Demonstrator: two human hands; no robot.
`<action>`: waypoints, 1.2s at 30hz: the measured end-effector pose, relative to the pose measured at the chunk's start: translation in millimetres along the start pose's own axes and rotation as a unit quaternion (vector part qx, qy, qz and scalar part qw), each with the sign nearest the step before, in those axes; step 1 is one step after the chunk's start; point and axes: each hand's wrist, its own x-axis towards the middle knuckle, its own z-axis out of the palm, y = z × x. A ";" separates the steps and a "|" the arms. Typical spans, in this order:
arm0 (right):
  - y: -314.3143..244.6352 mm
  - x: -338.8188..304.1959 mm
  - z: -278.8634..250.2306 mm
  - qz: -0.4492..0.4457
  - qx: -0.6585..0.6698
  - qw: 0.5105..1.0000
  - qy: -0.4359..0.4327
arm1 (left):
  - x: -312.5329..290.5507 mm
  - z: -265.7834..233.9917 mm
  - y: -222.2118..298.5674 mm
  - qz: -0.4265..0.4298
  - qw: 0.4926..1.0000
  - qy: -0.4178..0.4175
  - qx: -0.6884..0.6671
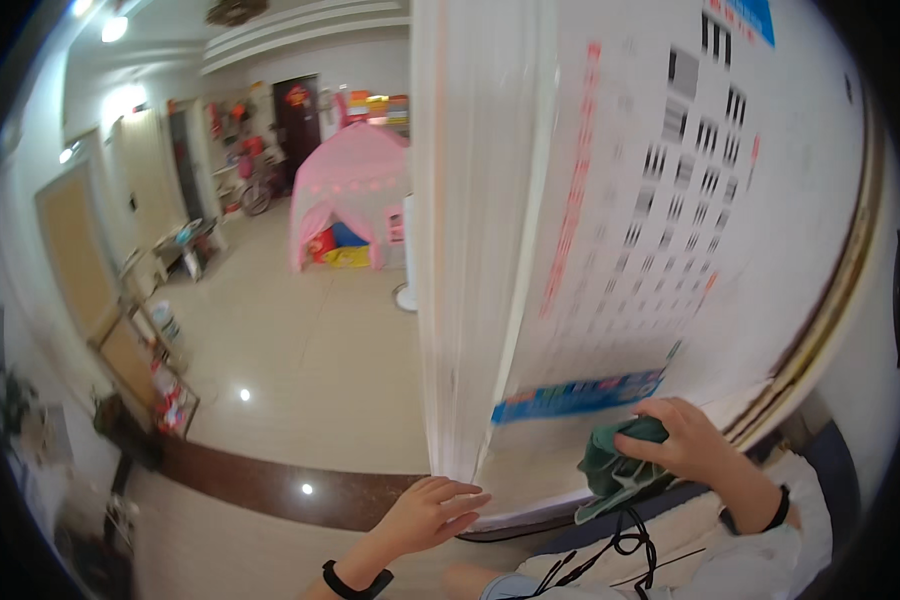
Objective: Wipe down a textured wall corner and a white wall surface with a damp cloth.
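A bunched green cloth [615, 470] with a pale edge is gripped in my right hand [685, 440], close to the lower part of the white wall. Just above the cloth is the blue bottom strip of an eye chart [660, 200] fixed to that wall. My left hand [432, 515] is empty, its fingers stretched out toward the foot of the white door frame [470, 300]; whether the fingertips touch the frame I cannot tell. Black bands circle both wrists. Below the cloth, black cords [625, 545] hang in front of my white clothing.
A white padded seat [685, 520] with a dark blue edge lies under my right arm. Beyond the brown threshold strip [270, 490] stretches a tiled room with a pink play tent [350, 170]. Doors, a bicycle [257, 195] and household items line its left side.
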 end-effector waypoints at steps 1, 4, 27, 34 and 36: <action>8.9 -1.5 21.8 -0.092 -0.052 0.994 0.023 | -26.7 21.7 -1.1 -0.019 1.000 0.019 0.009; 61.3 -42.9 91.2 -0.268 -0.101 0.954 0.088 | -65.9 147.8 14.8 -0.106 0.983 0.130 0.075; 138.8 -247.5 253.8 -0.408 0.165 0.760 0.479 | 75.7 417.9 114.2 -0.363 0.879 0.263 -0.164; 129.8 -248.8 324.1 -0.282 0.238 0.867 0.334 | 85.7 405.9 94.0 -0.385 0.788 0.337 -0.341; 126.8 -233.7 329.6 -0.211 0.213 0.896 0.328 | 94.6 397.6 91.7 -0.392 0.780 0.330 -0.360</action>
